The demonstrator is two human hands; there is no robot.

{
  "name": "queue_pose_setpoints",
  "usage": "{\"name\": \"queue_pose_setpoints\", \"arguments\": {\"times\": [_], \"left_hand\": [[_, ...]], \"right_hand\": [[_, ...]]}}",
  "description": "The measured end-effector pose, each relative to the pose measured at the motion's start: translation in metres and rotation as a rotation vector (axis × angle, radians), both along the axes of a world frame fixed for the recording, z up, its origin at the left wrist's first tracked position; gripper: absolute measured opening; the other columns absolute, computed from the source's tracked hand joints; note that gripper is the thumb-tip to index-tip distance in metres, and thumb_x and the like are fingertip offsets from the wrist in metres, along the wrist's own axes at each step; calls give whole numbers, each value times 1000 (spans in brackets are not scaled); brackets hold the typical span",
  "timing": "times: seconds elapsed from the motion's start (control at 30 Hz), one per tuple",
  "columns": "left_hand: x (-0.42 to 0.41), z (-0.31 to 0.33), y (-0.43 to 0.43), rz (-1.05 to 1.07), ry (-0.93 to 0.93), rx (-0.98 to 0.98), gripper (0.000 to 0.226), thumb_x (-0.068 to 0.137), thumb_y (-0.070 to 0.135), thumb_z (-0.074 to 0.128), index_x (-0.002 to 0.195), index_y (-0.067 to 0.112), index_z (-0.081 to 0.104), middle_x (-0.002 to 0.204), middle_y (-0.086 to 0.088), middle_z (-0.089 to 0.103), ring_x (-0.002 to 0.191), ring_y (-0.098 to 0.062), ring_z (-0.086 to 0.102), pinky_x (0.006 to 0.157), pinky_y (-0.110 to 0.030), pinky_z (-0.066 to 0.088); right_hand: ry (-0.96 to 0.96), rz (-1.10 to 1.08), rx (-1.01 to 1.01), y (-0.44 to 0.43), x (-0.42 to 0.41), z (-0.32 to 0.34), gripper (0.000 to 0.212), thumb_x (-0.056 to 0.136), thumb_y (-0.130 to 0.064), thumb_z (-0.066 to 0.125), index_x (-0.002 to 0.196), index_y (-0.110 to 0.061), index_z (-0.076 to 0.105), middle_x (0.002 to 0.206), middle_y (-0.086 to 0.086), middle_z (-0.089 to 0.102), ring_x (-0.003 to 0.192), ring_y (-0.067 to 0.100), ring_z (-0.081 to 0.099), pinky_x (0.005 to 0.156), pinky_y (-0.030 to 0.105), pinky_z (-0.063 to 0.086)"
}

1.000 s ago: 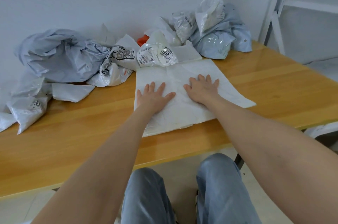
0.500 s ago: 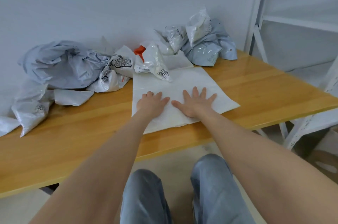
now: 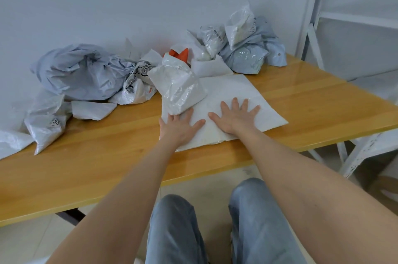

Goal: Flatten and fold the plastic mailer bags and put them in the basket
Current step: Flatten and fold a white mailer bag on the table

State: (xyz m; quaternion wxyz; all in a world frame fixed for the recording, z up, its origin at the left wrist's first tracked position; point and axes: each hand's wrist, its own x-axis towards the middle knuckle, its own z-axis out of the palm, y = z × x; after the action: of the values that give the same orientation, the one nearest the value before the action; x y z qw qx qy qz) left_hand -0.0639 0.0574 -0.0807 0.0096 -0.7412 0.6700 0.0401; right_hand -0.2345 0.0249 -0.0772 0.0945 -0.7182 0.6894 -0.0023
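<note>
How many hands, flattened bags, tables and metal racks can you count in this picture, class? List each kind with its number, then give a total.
Hands: 2, the left hand and the right hand, both spread flat on the bag
Flattened white bag: 1
Table: 1
White metal rack: 1
Total: 5

We see two hands: the left hand and the right hand. Under both lies one flat white bag. Just past the left hand sits one puffy white bag. There is one worktop. Far past the hands are many crumpled bags, too bunched up to count.
</note>
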Motion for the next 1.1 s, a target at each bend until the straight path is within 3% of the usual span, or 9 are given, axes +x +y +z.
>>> {"name": "queue_pose_setpoints", "arguments": {"times": [0.17,0.4,0.57,0.7,0.83,0.93,1.1], "left_hand": [[2,-1,-4,-8,-6,28,76,87,76,12,151,38,-3,161,-7,-7,148,-28,-5,118,-49,-1],[2,2,-5,-4,-31,46,78,86,77,12,151,38,-1,161,-7,-3,148,-28,-1,118,-49,3],[-4,23,-19,7,-51,59,72,90,71,22,149,28,20,151,-12,24,136,-32,31,108,-48,27],[-13,32,-43,-4,50,-44,68,97,58,29,149,14,23,154,-13,22,133,-32,38,100,-47,40],[-18,27,-66,-74,105,-88,68,96,58,30,151,21,17,158,-7,13,143,-27,20,110,-46,29],[-17,22,-86,-89,73,-62,74,93,66,24,153,26,6,161,-6,-1,148,-23,1,118,-48,13],[-13,15,-110,-40,48,-12,78,88,74,16,152,34,-3,161,-4,-5,148,-25,-3,115,-57,3]], "right_hand": [[26,6,53,-2,0,4,83,85,-79,9,153,-34,-3,161,5,-13,145,39,-15,109,68,-9],[37,9,64,-2,0,7,83,85,-79,9,153,-34,-3,161,6,-11,145,39,-12,109,68,-8],[102,41,64,-13,-2,26,81,86,-78,19,151,-28,19,157,9,13,142,40,14,112,64,11],[30,40,-16,-35,-5,38,72,92,-70,25,149,-27,24,156,8,16,142,36,15,113,60,12],[-5,47,-9,-60,-4,30,77,91,-70,25,154,-31,3,161,6,-11,145,38,-14,113,62,-4],[3,51,-16,-81,0,25,82,89,-75,23,154,-32,-1,160,7,-17,144,38,-19,112,63,-8],[18,54,-16,-110,6,19,86,85,-79,22,153,-33,0,160,7,-17,144,38,-19,111,64,-9]]}}
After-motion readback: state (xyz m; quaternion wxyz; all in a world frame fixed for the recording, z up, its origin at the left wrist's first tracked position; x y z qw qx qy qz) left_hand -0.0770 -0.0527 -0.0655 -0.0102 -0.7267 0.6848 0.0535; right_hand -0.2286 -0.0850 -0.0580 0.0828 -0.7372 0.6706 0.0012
